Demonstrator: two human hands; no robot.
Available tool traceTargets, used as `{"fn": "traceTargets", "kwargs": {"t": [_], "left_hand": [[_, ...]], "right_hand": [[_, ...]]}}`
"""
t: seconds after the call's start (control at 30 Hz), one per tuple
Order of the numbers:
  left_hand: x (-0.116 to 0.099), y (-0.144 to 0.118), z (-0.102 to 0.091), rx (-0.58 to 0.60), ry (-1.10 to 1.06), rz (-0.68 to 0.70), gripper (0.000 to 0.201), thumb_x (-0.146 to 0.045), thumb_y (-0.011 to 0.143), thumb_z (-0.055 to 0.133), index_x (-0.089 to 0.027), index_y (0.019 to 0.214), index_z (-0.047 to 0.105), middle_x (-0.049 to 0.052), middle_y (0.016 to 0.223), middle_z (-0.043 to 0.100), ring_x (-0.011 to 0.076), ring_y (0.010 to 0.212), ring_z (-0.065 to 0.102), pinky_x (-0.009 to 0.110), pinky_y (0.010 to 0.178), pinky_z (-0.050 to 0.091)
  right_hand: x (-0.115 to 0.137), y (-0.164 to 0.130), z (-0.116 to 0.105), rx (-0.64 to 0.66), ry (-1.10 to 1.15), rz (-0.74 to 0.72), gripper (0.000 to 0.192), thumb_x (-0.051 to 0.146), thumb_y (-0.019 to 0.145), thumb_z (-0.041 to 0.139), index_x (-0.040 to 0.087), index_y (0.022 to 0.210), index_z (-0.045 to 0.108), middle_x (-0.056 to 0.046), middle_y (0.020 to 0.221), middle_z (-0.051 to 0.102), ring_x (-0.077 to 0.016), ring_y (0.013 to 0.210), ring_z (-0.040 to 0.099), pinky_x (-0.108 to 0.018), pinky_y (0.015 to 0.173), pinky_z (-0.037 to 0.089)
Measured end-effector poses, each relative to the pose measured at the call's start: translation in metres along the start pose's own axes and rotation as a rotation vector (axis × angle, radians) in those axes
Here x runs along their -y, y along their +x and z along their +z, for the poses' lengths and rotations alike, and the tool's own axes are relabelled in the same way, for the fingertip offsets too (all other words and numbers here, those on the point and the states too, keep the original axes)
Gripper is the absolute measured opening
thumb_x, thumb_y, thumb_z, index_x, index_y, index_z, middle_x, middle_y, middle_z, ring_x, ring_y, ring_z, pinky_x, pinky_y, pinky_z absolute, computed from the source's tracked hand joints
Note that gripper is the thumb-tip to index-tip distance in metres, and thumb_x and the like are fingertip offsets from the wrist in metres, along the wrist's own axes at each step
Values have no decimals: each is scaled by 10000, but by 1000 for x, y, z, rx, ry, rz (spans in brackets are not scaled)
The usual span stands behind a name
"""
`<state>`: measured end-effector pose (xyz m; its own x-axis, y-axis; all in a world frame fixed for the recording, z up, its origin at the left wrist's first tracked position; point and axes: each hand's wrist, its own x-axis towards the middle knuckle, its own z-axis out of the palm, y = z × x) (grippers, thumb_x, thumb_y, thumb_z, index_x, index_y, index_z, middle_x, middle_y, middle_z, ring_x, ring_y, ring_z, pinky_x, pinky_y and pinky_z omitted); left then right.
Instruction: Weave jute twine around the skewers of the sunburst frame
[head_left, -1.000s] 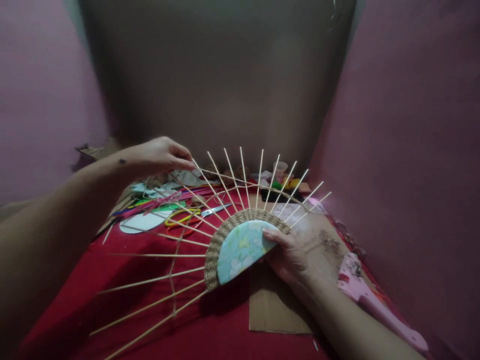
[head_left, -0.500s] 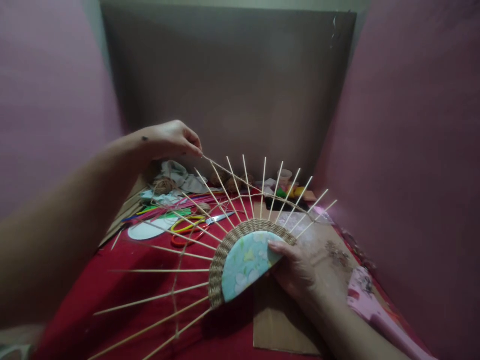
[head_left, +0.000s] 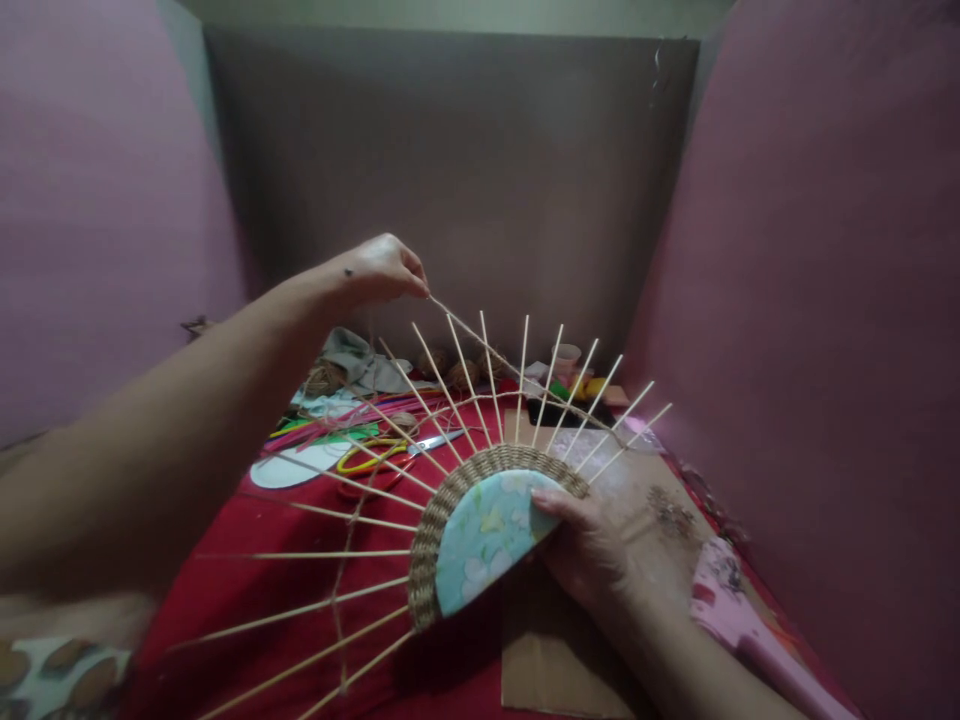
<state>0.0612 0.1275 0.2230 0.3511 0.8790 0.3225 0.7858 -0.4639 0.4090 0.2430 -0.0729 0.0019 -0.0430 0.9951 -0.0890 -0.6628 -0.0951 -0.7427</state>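
Note:
My right hand (head_left: pixel 581 540) grips a half-round fan (head_left: pixel 480 545) by its straight edge, thumb on the pale blue flowered cloth. A woven twine band (head_left: pixel 429 535) borders the curved side, and thin wooden sticks (head_left: pixel 373 550) radiate from it. My left hand (head_left: pixel 394 270) is raised beyond the upper sticks, its fingers pinched on a strand of twine (head_left: pixel 469 330). That strand runs taut down to the right-hand sticks. More twine crosses the sticks in a loose arc partway along their length.
Scissors (head_left: pixel 439 441) with yellow and red handles lie on the red cloth (head_left: pixel 247 600), near a white oval piece (head_left: pixel 300 466). Balls of twine (head_left: pixel 465 375) and a cup (head_left: pixel 566 356) stand at the back. Cardboard (head_left: pixel 544 680) and a pink glue gun (head_left: pixel 739 620) are on the right.
My left hand has moved a little right, keeping its pinch on the twine. The fan has shifted slightly left and down in view, still in my right hand.

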Motion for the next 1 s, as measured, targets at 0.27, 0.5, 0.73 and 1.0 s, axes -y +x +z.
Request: {"fn": "traceTargets", "kwargs": {"t": [0.27,0.5,0.73,1.0], "left_hand": [[44,7,4,122,-211,23,206,-310,652,702,-127,742,682,-2,530,501,97,505,418,244,507,271],[65,-16,-3,258,-315,-4,183,-258,698,676,-118,816,674,-6,599,527,77,558,427,228,541,309],[58,-30,-8,199,-400,27,183,-242,730,683,-106,851,664,-22,571,494,58,556,352,232,533,249],[39,-52,-10,262,-170,157,281,-339,693,704,-96,832,678,-17,613,544,63,583,413,211,551,284]], "right_hand": [[-2,3,1,-15,30,26,258,300,535,743,109,705,715,-36,581,632,-132,475,523,-210,333,391],[0,3,-1,-15,21,32,263,303,531,744,110,708,713,-28,575,622,-129,474,517,-217,346,368],[2,2,-3,-17,15,31,274,300,515,754,118,713,701,-24,587,620,-131,483,512,-220,342,349],[2,4,-8,-77,31,4,275,282,529,760,105,733,707,-27,572,628,-133,473,521,-226,350,369]]}}
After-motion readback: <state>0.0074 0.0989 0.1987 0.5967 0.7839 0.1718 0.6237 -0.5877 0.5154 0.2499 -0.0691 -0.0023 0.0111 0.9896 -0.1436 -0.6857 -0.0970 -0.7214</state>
